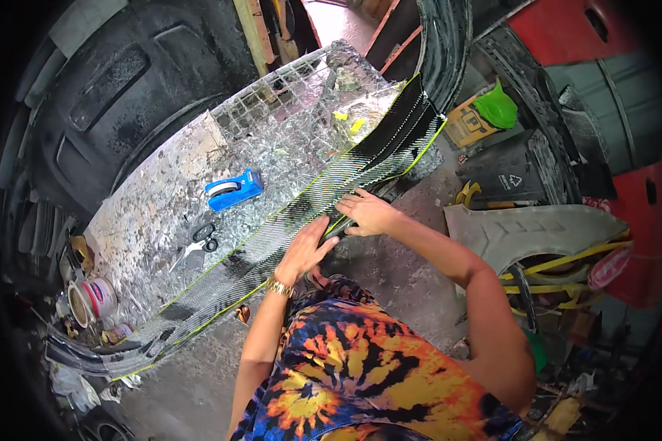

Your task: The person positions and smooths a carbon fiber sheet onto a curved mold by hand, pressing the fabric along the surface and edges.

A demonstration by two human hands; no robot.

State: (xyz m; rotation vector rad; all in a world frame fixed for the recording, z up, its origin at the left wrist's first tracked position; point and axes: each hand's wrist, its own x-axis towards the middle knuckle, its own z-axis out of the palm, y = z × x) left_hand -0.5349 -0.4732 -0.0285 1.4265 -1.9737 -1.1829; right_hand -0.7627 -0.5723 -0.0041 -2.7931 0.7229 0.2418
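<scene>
A long strip of black-and-silver woven cloth, like carbon fibre, (pixel 250 259) with yellow edges lies diagonally along the near side of the workbench. Beneath it a long dark curved piece (pixel 77 355) shows at the left end. My left hand (pixel 305 248), with a gold watch at the wrist, rests on the strip's near edge, fingers extended. Just to its right, my right hand (pixel 369 213) touches the same edge with its fingers spread. Both palms face down, and the hands are close together. The fingertips of my right hand press on the cloth.
On the messy workbench (pixel 154 173) are a blue tape dispenser (pixel 234 191), scissors (pixel 198 244) and yellow scraps (pixel 357 126). Tubs (pixel 99 298) stand at its left end. A large black panel (pixel 136 81) leans behind. To the right are a grey fender (pixel 522 235), a cardboard box (pixel 467 125) and red panels.
</scene>
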